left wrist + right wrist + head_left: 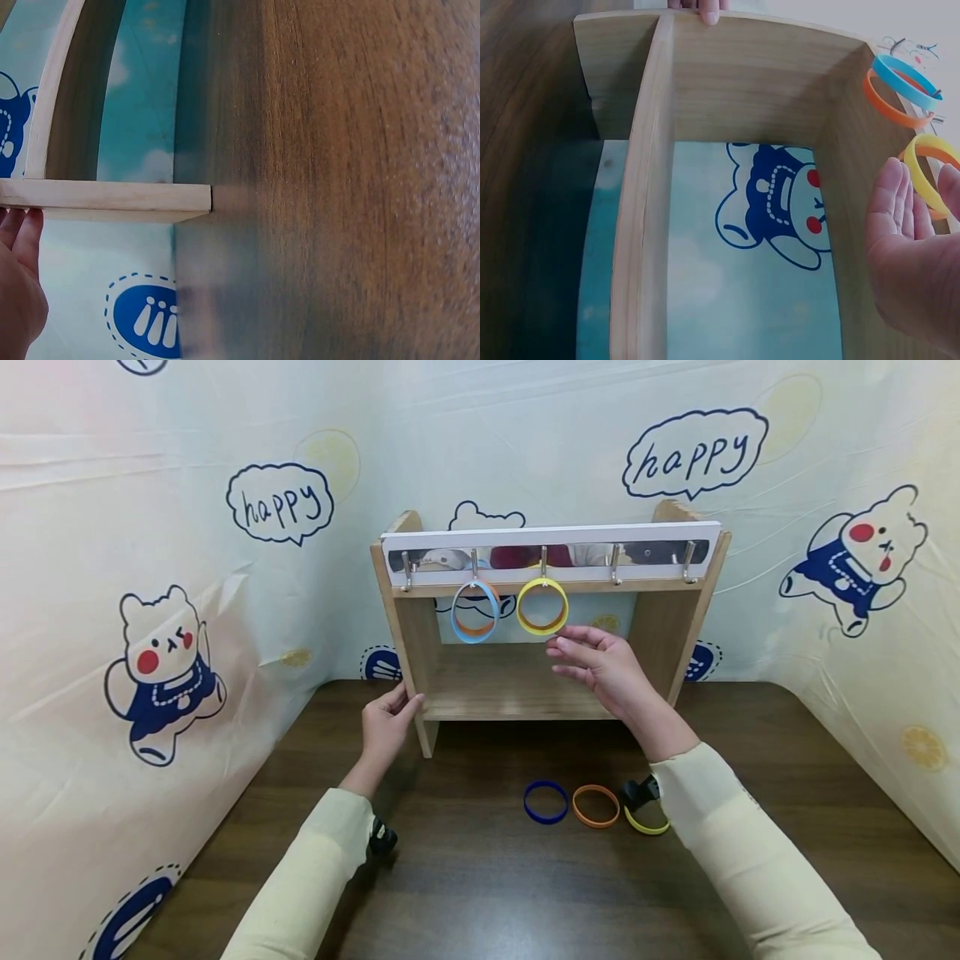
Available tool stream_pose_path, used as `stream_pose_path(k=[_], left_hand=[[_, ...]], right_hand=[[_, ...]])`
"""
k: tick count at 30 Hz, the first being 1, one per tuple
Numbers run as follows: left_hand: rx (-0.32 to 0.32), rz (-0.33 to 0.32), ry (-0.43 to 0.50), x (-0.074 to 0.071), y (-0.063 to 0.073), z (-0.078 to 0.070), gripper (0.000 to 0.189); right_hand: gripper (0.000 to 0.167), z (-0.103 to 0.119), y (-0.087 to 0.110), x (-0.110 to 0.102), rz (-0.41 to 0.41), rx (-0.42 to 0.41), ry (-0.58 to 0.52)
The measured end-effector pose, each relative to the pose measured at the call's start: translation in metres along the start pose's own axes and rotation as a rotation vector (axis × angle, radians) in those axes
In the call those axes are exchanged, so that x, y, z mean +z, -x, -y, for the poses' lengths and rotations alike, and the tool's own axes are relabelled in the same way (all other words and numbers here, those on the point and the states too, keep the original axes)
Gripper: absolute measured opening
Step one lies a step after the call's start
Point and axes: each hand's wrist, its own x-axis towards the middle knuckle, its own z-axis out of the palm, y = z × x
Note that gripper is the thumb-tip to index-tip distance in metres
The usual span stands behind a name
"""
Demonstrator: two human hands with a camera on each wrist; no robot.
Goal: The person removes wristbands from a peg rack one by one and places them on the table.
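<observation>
On the left, my left hand (387, 720) grips the front edge of the side panel (405, 643) of a wooden shelf rack. In the right wrist view its thumb laps over that panel's edge. My right hand (603, 664) is raised by the lower right of a yellow wristband (564, 614), fingers fairly straight and fingertips right at its rim. That band hangs from a middle hook (543, 560), with an orange band (934, 152) behind it. On the hook to its left hang a light blue band (456, 622) and an orange band (889, 109).
A dark blue band (546, 820), an orange band (596, 824) and a yellow band (648, 831), partly hidden by the right wrist, lie on the brown table (480, 893). Other metal hooks (615, 564) line the rack's white-edged rail (555, 535). A printed cloth (480, 435) encloses the table.
</observation>
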Motion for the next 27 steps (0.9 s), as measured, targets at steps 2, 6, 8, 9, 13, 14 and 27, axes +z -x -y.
stream_pose_path(k=[2, 6, 8, 9, 13, 14, 27], left_hand=[[-0.003, -0.002, -0.013, 0.0, 0.0, 0.0, 0.042], [0.007, -0.009, 0.007, 0.0, -0.005, 0.017, 0.045], [0.01, -0.009, 0.013, 0.0, -0.005, 0.018, 0.044], [0.01, -0.009, 0.016, 0.0, -0.005, 0.018, 0.044], [0.0, -0.005, 0.014, 0.0, -0.005, 0.016, 0.044], [0.0, -0.003, 0.013, 0.0, -0.005, 0.015, 0.043], [0.032, 0.015, -0.017, -0.001, 0.007, -0.022, 0.04]], right_hand=[[0.039, 0.0, 0.0, 0.001, 0.0, -0.001, -0.002], [0.039, -0.001, -0.002, 0.004, -0.009, 0.005, -0.016], [0.038, -0.001, -0.003, 0.005, -0.017, 0.008, -0.028], [0.038, -0.001, -0.003, 0.006, -0.019, 0.009, -0.036], [0.032, -0.001, -0.003, 0.008, -0.032, 0.005, -0.072], [0.03, -0.001, -0.004, 0.008, -0.034, 0.004, -0.079], [0.018, 0.001, -0.003, 0.013, -0.089, -0.027, -0.102]])
